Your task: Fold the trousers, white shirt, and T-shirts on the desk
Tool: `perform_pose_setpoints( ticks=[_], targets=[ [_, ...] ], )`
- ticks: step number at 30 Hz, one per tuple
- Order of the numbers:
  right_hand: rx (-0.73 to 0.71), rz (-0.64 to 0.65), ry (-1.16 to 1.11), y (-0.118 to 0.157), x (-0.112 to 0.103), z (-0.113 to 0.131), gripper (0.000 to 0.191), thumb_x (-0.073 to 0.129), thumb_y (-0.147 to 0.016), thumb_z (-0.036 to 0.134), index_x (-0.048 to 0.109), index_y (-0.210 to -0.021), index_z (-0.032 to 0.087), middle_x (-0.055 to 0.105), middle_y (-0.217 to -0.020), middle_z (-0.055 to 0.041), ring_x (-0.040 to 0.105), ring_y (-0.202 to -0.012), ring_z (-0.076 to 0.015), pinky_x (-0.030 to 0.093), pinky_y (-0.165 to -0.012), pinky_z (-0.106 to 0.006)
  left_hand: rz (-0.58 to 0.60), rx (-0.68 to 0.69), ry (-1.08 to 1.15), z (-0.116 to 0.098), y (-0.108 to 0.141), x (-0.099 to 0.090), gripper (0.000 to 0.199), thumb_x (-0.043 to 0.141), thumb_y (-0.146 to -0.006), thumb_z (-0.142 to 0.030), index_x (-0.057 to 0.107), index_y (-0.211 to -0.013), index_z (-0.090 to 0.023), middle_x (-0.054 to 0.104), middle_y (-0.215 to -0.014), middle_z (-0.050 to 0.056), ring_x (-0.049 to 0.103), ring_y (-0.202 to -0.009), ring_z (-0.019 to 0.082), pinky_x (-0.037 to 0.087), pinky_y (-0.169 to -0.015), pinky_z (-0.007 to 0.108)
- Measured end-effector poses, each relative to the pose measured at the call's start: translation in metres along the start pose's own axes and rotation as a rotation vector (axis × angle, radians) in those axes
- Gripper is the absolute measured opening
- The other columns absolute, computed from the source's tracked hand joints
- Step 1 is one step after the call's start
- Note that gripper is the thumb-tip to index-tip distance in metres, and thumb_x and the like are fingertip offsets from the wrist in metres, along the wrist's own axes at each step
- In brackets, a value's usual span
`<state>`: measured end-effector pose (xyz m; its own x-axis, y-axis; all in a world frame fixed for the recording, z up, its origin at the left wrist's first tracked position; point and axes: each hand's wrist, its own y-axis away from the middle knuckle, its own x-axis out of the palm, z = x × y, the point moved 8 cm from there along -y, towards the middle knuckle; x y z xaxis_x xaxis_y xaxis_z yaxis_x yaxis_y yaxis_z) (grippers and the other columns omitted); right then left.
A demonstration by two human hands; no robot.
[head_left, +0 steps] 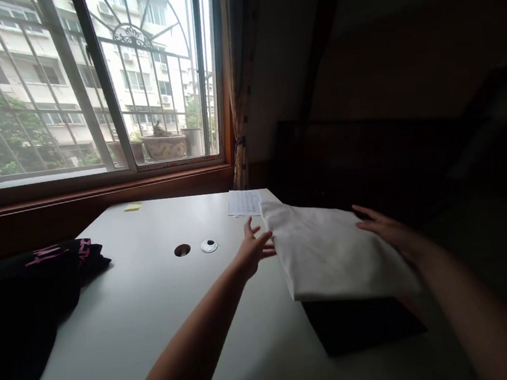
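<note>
While daylight fills the window (151,74) at upper left, the white cloth (332,251) sits right of centre in the frame, between my two hands. My left hand (256,247), near the centre, is spread well open, its fingertips right at the cloth's left edge; whether they pinch any of it I can't tell. My right hand (389,233), at right, lies along the cloth's right edge with the fingers extended and slightly bent; blur and shadow keep me from telling how firmly it has hold. Below the cloth, toward the lower right, a flat black thing (363,326) shows, partly covered.

Across the white desk (158,321) I see papers (243,203) just beyond my left hand, a yellow note (132,207) near the far edge, and a round hole (179,250) with a disc (205,247) just beside it. Black fabric (26,316) with pink marks is heaped at the left.
</note>
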<state>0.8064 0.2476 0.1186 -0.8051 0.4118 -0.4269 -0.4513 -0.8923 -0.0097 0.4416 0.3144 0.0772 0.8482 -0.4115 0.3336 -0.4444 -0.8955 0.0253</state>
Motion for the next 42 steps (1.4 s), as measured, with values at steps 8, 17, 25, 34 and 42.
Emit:
perform_pose_setpoints(
  ticks=[8,17,25,34,42],
  targets=[
    [0.375,0.151,0.015,0.018,0.01,-0.16,0.098,0.075,-0.078,0.051,0.031,-0.16,0.02,0.071,-0.127,-0.022,0.074,-0.106,-0.0361,0.061,-0.086,-0.044,0.174,-0.258,-0.113,0.103,0.031,0.02,0.124,0.09,-0.072,-0.037,0.005,-0.162,-0.027,0.064,-0.103,0.005,0.068,-0.069,0.016,0.061,-0.068,0.035],
    [0.033,0.007,0.152,0.007,0.016,-0.154,0.077,0.069,-0.078,0.044,0.048,-0.149,0.024,0.062,-0.143,-0.016,0.06,-0.131,-0.0351,0.048,-0.109,-0.045,0.224,-0.053,-0.229,0.078,0.044,0.064,0.057,0.065,-0.079,-0.015,0.055,-0.134,-0.022,0.055,-0.091,-0.001,0.058,-0.066,0.011,0.052,-0.058,0.024],
    [0.019,0.017,0.087,0.01,0.012,-0.155,0.078,0.069,-0.077,0.042,0.047,-0.15,0.025,0.059,-0.147,-0.0158,0.059,-0.132,-0.0352,0.051,-0.106,-0.046,0.151,0.067,-0.327,0.084,0.083,0.08,0.026,0.057,-0.08,-0.011,0.07,-0.101,-0.02,0.054,-0.076,-0.002,0.051,-0.069,0.013,0.044,-0.063,0.024],
    [0.143,0.079,0.111,0.007,-0.003,-0.173,0.077,0.064,-0.075,0.038,0.048,-0.15,0.024,0.073,-0.126,-0.0152,0.072,-0.109,-0.0326,0.055,-0.097,-0.043,0.179,0.077,-0.398,0.103,0.106,0.091,0.022,0.063,-0.077,-0.012,0.074,-0.094,-0.02,0.061,-0.077,-0.001,0.053,-0.072,0.014,0.041,-0.067,0.025],
    [0.053,0.04,0.315,-0.003,-0.004,-0.186,0.057,0.061,-0.078,0.045,0.063,-0.131,0.024,0.071,-0.127,-0.0153,0.065,-0.122,-0.0351,0.048,-0.107,-0.044,0.269,-0.128,-0.422,0.142,0.108,0.087,0.016,0.066,-0.075,-0.014,0.074,-0.088,-0.017,0.065,-0.071,-0.001,0.06,-0.062,0.014,0.045,-0.057,0.024]
  ],
)
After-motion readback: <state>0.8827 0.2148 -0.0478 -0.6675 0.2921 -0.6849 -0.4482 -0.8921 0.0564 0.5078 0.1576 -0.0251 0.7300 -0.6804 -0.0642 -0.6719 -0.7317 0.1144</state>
